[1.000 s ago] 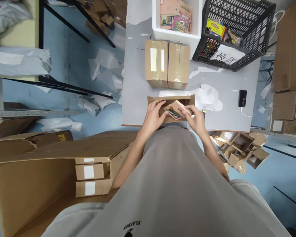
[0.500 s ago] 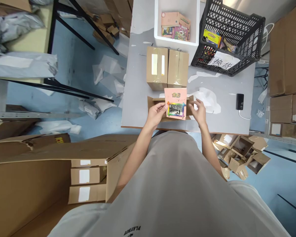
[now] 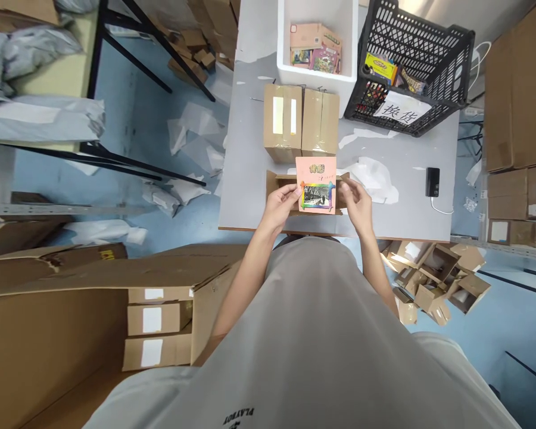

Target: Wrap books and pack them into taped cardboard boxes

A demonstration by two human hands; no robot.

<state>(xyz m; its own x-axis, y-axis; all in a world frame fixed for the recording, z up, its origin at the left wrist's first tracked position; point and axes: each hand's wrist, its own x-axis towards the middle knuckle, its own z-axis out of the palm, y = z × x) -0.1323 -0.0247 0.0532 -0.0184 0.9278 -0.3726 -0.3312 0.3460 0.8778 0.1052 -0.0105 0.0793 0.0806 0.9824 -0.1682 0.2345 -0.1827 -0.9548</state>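
My left hand (image 3: 280, 207) pinches the left edge of a pink book (image 3: 316, 170), its cover facing up with a rainbow-framed black-and-white picture. The book is held above an open cardboard box (image 3: 272, 182) at the table's near edge and hides much of its inside. Just right of the book is my right hand (image 3: 358, 205), fingers curled and closed by the box's right flap. Whether anything sits between those fingertips is hidden. Two taped cardboard boxes (image 3: 283, 122) stand side by side just behind the open box.
At the back stand a white bin (image 3: 317, 76) of books and a black crate (image 3: 446, 83) with colourful packs. Crumpled white paper (image 3: 377, 182) and a black device (image 3: 433, 182) with a cable lie on the table (image 3: 411, 220). A large carton (image 3: 49, 345) is at lower left.
My right hand has moved slightly left, closer to the book and the box's flap, its fingers more curled. The left hand still holds the book in nearly the same place.
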